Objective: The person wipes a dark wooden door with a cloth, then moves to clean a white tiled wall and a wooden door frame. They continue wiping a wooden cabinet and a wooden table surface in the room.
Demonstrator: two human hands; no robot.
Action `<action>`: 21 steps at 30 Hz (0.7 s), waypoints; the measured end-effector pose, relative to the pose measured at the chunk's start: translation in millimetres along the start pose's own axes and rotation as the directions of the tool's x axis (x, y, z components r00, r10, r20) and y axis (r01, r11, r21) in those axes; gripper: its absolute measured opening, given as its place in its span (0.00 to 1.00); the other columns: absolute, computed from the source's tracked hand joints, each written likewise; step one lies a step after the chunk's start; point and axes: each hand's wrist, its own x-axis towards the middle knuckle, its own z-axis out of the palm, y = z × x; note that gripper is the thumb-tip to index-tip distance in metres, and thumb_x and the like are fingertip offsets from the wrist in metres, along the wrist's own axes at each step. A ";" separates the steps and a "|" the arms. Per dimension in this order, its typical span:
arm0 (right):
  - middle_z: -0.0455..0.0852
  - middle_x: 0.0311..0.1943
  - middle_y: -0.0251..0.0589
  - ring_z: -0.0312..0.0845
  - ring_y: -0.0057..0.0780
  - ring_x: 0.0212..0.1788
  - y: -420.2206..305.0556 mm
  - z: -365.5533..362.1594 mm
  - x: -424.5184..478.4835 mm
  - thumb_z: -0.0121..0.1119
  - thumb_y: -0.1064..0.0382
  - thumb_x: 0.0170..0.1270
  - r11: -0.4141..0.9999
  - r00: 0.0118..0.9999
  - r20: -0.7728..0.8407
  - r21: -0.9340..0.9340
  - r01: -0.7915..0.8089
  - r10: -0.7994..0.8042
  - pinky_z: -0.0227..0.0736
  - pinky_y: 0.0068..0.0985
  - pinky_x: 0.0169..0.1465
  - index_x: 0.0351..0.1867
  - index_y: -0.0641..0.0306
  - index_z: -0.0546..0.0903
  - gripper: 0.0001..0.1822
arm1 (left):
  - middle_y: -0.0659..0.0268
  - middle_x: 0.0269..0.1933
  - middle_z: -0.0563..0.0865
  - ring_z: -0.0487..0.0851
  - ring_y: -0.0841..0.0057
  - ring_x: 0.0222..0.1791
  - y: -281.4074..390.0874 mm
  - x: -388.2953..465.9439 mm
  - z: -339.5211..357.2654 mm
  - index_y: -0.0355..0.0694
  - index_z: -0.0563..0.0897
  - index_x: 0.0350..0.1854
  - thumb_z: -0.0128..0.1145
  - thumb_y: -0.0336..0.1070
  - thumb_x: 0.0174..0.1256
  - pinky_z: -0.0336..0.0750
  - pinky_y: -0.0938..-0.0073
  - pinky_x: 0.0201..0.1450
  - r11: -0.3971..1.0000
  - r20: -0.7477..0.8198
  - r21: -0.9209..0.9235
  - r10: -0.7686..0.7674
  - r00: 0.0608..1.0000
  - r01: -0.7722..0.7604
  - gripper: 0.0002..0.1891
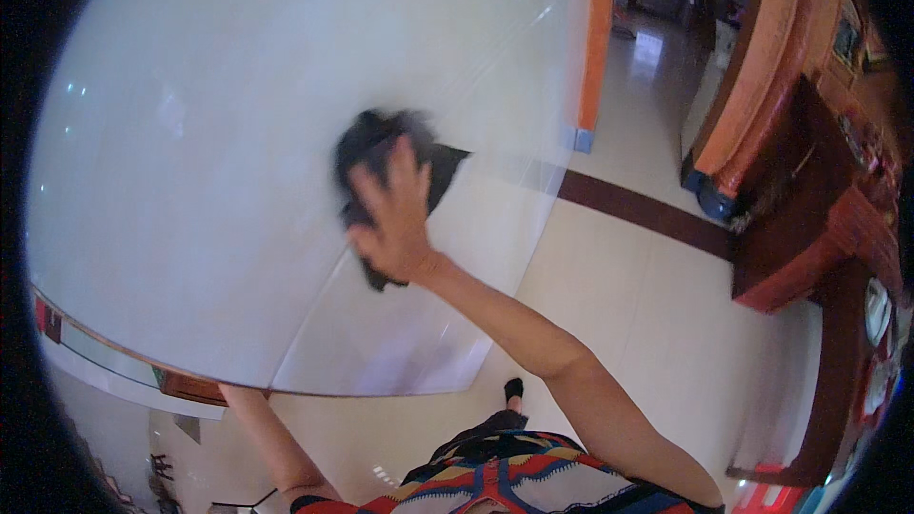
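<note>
My right hand (395,218) presses flat on a black cloth (448,168), its fingers spread and somewhat blurred. The cloth lies bunched against a large, smooth, glossy pale panel (214,121) that fills the left and middle of the view. My left forearm reaches up to the lower edge of this panel, near a brown wooden piece (191,385). The left hand itself is hidden behind the panel's edge, so its fingers do not show.
Beyond the panel's right edge, a pale tiled floor (607,285) has a dark brown band (628,210). An orange pillar (750,78) and reddish-brown wooden furniture (785,285) stand at the right. A doorway opens at the top right. My foot (513,391) shows below.
</note>
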 end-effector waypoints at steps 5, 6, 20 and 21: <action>0.47 0.65 0.69 0.39 0.59 0.68 117.8 -33.1 20.6 0.40 0.54 0.65 0.889 0.873 -0.167 0.110 -0.445 0.458 0.31 0.50 0.66 0.66 0.67 0.54 0.31 | 0.56 0.65 0.63 0.64 0.60 0.62 -2.7 -4.4 -2.8 0.44 0.55 0.68 0.31 0.69 0.62 0.64 0.54 0.61 0.999 -0.056 0.049 0.015 0.998 -0.012 0.39; 0.47 0.65 0.69 0.39 0.60 0.68 118.1 -31.0 23.4 0.39 0.53 0.65 0.855 0.836 -0.178 0.133 -0.502 0.519 0.32 0.50 0.66 0.67 0.67 0.53 0.31 | 0.56 0.65 0.63 0.64 0.60 0.62 -1.3 -5.7 -3.6 0.44 0.55 0.68 0.31 0.69 0.62 0.64 0.54 0.61 0.998 -0.071 0.055 0.022 0.997 -0.018 0.39; 0.52 0.64 0.67 0.43 0.61 0.67 155.7 -56.5 159.3 0.46 0.52 0.60 0.999 0.991 -0.129 0.006 0.034 -0.033 0.42 0.50 0.65 0.65 0.61 0.59 0.32 | 0.57 0.65 0.63 0.64 0.61 0.62 12.3 -23.9 6.5 0.44 0.55 0.67 0.33 0.68 0.62 0.64 0.56 0.61 0.984 -0.196 0.146 0.133 0.972 -0.105 0.39; 0.52 0.64 0.67 0.44 0.61 0.67 189.1 -61.3 158.6 0.45 0.55 0.61 0.994 0.984 -0.151 -0.034 -0.104 0.097 0.43 0.46 0.65 0.65 0.64 0.58 0.31 | 0.57 0.65 0.63 0.64 0.62 0.62 11.0 -22.2 7.8 0.44 0.55 0.67 0.33 0.68 0.62 0.64 0.56 0.61 0.983 -0.197 0.145 0.139 0.971 -0.112 0.39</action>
